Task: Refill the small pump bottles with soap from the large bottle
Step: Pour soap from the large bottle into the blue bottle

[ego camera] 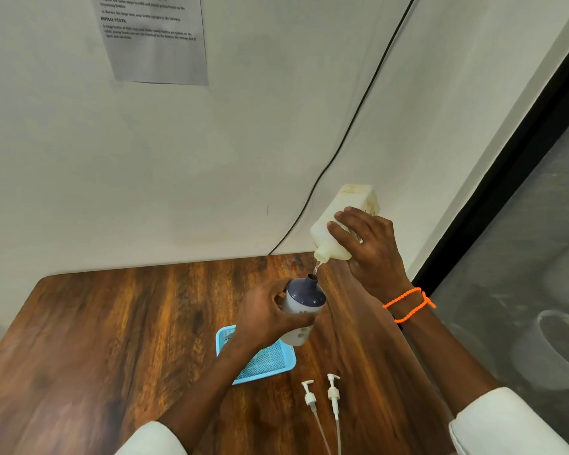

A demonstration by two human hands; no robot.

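My right hand [372, 247] grips the large white soap bottle [342, 218], tipped neck-down above the table. A thin stream of clear soap [316, 267] runs from its spout into the open neck of a small bottle [304, 303] with a dark blue top and a pale body. My left hand [266, 315] holds that small bottle around its body, tilted and lifted off the table. Two white pump heads [322, 395] with long tubes lie loose on the wood near the front edge.
A light blue tray [273, 362] with a mesh floor sits on the wooden table [96, 339] under my left wrist. A black cable [352, 126] runs down the white wall behind. A printed sheet [155, 37] hangs on the wall. A dark-framed glass panel [523, 257] stands at the right.
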